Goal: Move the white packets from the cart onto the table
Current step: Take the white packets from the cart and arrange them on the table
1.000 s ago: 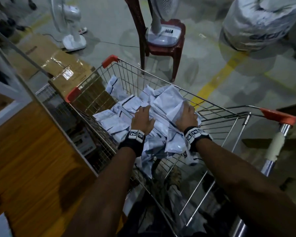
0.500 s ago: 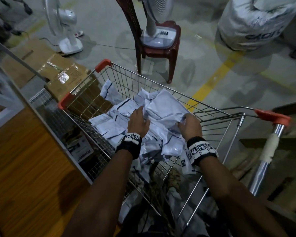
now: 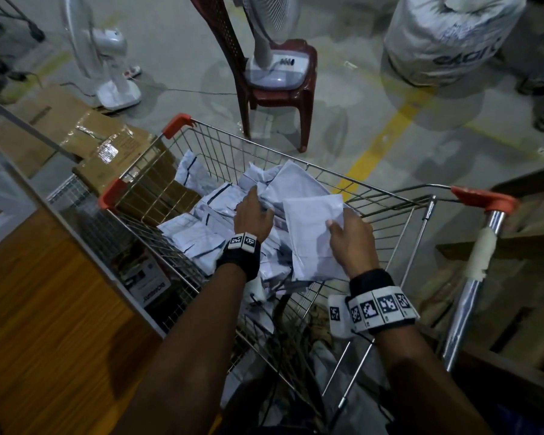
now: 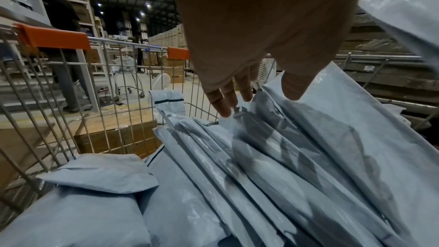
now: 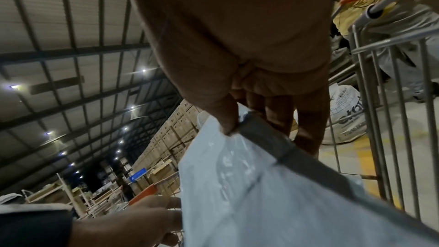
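Since half a second ago our right hand (image 3: 347,238) has lifted one white packet (image 3: 311,233) up off the pile; thumb and fingers pinch its near edge. Just left of it, our left hand (image 3: 253,215) lies on the heap of white packets (image 3: 198,233) in the cart (image 3: 390,199), fingers (image 4: 223,100) extended, touching them without a grip. The wooden table (image 3: 44,324) lies left of our left forearm.

Head cam looks down; wrist cams close, low; all share cart (image 3: 390,196).
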`<state>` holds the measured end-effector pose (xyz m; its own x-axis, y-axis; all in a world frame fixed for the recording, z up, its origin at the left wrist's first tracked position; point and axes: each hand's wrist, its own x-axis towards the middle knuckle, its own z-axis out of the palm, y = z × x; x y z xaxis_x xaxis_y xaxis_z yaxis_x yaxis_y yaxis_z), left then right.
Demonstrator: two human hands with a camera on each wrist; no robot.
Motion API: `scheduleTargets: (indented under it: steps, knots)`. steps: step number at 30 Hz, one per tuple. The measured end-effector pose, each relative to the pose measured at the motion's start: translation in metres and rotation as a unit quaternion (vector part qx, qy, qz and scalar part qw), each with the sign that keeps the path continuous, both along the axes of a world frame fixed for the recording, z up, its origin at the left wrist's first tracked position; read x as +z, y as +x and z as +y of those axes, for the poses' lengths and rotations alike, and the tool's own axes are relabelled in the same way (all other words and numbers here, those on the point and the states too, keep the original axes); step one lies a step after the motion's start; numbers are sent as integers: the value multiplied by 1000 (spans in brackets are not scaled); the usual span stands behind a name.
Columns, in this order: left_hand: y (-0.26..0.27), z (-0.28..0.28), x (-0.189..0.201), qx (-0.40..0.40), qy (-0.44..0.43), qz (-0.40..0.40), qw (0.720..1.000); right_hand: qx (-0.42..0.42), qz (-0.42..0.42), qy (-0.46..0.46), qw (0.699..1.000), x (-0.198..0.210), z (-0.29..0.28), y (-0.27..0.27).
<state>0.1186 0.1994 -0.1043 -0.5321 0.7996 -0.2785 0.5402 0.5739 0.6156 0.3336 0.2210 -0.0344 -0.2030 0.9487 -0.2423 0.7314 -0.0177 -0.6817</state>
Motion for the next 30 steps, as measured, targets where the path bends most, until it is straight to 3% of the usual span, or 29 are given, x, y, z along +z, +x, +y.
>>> scheduleTargets:
  steps: [5, 14, 23, 26, 30]
  knots:
    - [-5, 10, -9, 10, -4, -5, 1000, -61, -16, -76, 995, -6, 15, 8]
    - [7, 28, 1, -8, 16, 72, 997, -106, -33, -139, 984, -18, 15, 12]
    - [-5, 20, 40, 26, 228, -22, 973, -132, -52, -168, 976, -27, 10, 13]
    - [-27, 8, 47, 25, 248, -22, 968, -112, -67, -163, 978, -31, 5, 7]
    - [-50, -12, 62, 41, 278, 38, 959, -77, -77, -168, 980, -36, -2, -2]
